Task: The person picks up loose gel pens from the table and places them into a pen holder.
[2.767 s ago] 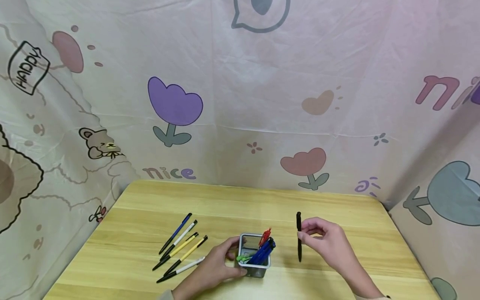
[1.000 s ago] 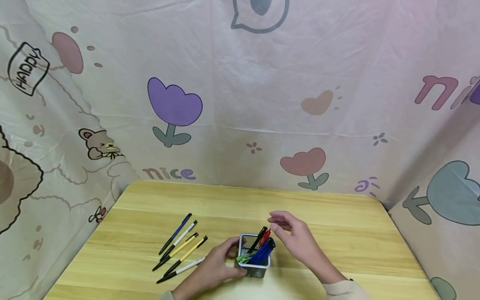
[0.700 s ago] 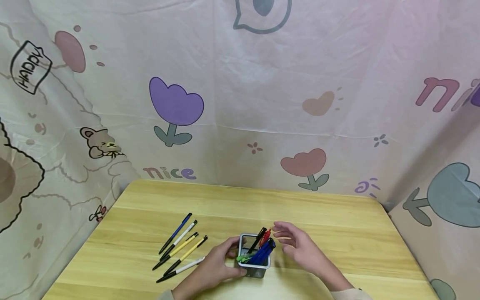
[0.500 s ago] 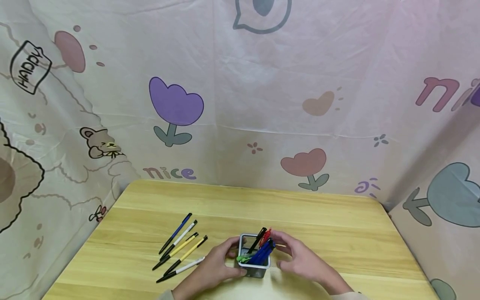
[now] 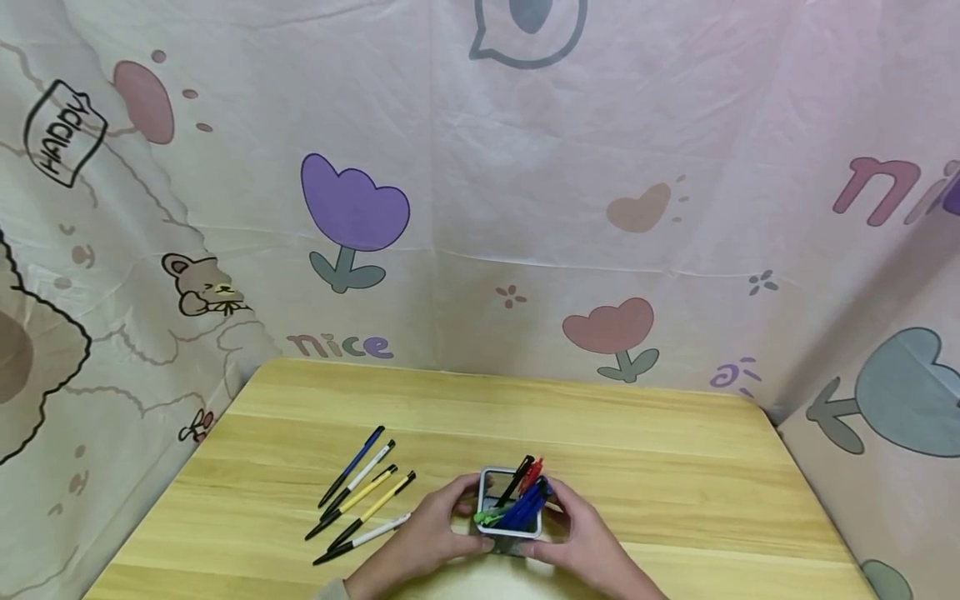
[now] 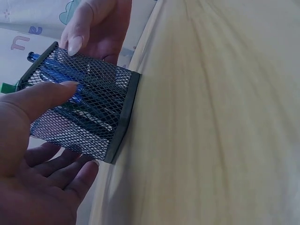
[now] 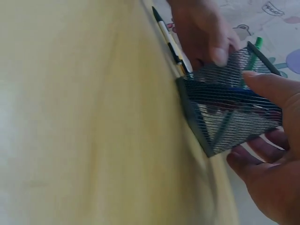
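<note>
A black mesh pen holder [image 5: 510, 532] with a pale rim stands on the table, both hands around it. My left hand [image 5: 435, 527] grips its left side, thumb at the near face. From the right, my right hand [image 5: 587, 533] holds the opposite side, its thumb also at the front. The left wrist view shows the mesh wall [image 6: 105, 105] between thumb and fingers. Inside lean a black pen [image 5: 516, 478], a red pen [image 5: 531, 476], blue pens [image 5: 528, 506] and a green pen [image 5: 489, 517]. Their lower ends are partly hidden by mesh.
Left of the holder lie several pens: a blue one [image 5: 352, 465], a white one [image 5: 369, 467], two yellow ones [image 5: 365, 489] and another white pen [image 5: 371, 537], partly behind the left wrist. A printed cloth [image 5: 480, 167] hangs behind the wooden table [image 5: 637, 425].
The right hand first held a black pen upright at right; that pen now leans in the holder. The emptied right hand has come down onto the holder's right side. The left hand stayed put.
</note>
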Demonstrator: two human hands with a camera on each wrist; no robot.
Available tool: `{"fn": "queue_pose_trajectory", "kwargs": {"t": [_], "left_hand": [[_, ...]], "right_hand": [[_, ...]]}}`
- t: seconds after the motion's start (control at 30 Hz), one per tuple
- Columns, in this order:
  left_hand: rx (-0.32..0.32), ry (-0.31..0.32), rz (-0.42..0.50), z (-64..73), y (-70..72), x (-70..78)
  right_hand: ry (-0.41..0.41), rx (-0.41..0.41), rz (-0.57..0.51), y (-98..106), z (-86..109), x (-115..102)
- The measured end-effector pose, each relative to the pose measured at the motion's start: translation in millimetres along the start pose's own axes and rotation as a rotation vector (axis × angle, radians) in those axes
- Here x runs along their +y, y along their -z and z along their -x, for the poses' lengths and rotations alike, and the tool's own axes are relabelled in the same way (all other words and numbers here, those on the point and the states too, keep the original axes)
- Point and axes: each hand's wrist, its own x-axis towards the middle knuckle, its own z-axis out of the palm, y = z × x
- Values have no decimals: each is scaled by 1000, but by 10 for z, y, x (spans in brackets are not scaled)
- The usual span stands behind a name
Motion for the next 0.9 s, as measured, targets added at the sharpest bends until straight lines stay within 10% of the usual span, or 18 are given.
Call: {"fn": "queue_pose_trajectory", "kwargs": {"t": [0.4, 0.7, 0.9], "left_hand": [[-47, -28, -25, -86, 3, 116], [-14, -62, -329, -40, 185, 284], [-15, 27, -545, 129, 427, 350]], "right_hand": [[23, 95, -33, -57, 25, 39], [31, 109, -42, -77, 35, 47], [4, 81, -54, -90, 32, 36]]}}
